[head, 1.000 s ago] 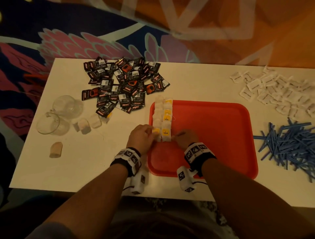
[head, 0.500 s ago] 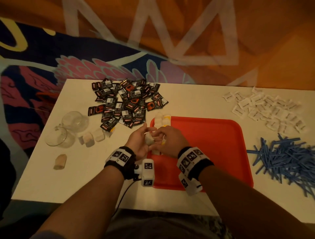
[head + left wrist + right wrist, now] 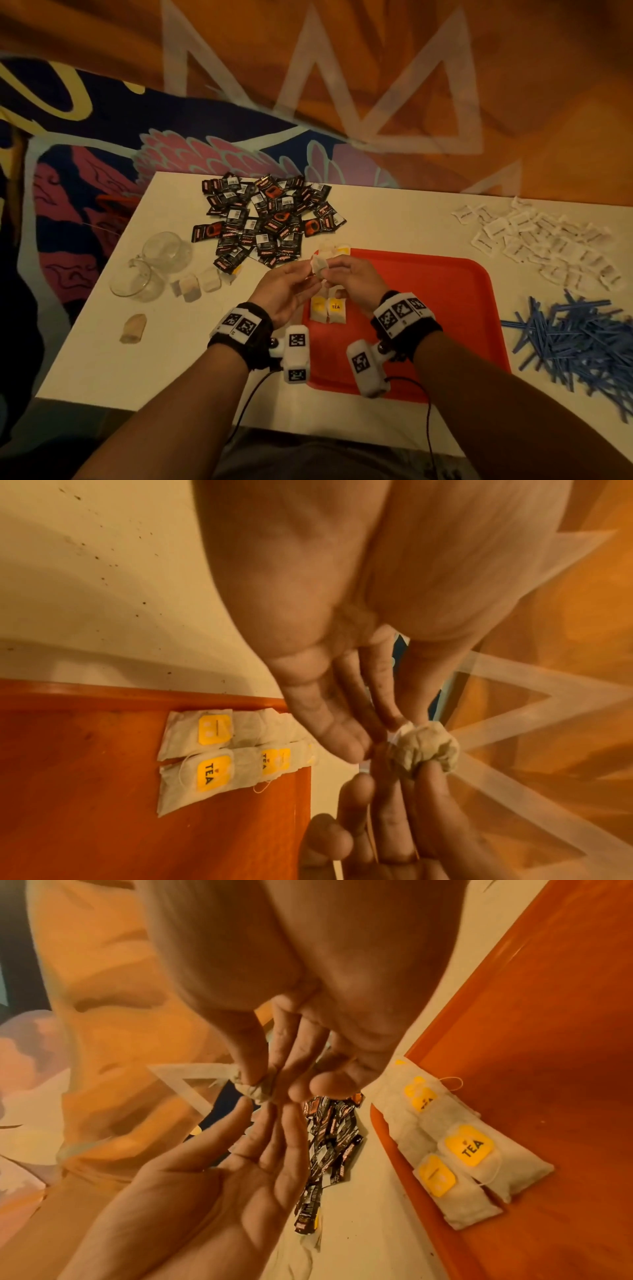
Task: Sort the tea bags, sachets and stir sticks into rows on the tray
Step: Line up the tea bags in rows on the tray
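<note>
Both hands are raised over the near-left part of the tray (image 3: 445, 308), working on one crumpled tea bag (image 3: 318, 265). The right hand (image 3: 356, 277) pinches the bag between thumb and fingertips; the left hand (image 3: 287, 287) lies palm up with fingers mostly straight, their tips at the bag, though whether they grip it or only touch it I cannot tell. On the tray's left side a row of tea bags (image 3: 329, 308) already lies, yellow tags up. The step in hand looks like the tea-bag row: this bag seems to be getting smoothed out before it is laid. The next move calls for flattening it, freeing its string, and setting it in line with the row. The black sachets (image 3: 267, 219), white sachets (image 3: 541, 240) and blue sticks (image 3: 575, 339) lie in heaps on the table (image 3: 137, 359), not yet sorted
</note>
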The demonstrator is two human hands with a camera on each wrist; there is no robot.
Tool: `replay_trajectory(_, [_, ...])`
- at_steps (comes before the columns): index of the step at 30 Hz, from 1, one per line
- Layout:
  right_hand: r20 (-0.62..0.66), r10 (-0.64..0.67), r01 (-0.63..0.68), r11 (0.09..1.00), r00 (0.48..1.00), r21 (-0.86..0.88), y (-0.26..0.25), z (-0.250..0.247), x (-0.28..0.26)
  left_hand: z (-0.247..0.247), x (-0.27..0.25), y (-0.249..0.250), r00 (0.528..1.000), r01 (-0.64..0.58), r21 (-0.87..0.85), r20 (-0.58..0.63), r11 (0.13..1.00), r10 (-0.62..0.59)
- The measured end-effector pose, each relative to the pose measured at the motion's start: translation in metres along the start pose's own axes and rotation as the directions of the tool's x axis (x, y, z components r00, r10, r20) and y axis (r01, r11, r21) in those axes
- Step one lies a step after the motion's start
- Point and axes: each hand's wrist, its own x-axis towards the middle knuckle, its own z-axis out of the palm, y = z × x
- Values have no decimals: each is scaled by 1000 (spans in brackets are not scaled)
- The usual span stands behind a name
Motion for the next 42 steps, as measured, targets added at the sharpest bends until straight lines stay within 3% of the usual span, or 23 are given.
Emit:
replay_trajectory(6, [14,49,-50,999,999,12,4,-5,-3,-1,4,3,991,-89,221,-81,971,109])
replay_trajectory(14, [5,-84,83,987,996,-140,6,-7,-3,11,3,11,969,-220,577,34,786,246])
replay_trajectory(19, [-52,-131,117,970,990,-211,9,-7,1,14,4,12,962,-243,518,16,820,274])
replay_trajectory(26, [-25,-65,61,986,998,-157,14,-7,0,5,5,6,929,-280,622,-14,731,369])
replay_trajectory(31, [6,-110,110,977,994,-182,22,-3,-4,0,5,5,919,-330,788,144,519,366])
replay_trajectory(33, [-6,-120,113,952,993,-285,28,-2,-3,-3,7,4,917,-325,803,138,499,375])
replay_trajectory(38, [-68,-11,-13,935,998,-353,44,3,0,-13,14,-7,924,-255,830,59,496,377])
replay_trajectory(42, [-127,119,-161,896,985,-413,67,11,0,-26,21,-26,940,-163,907,22,389,342])
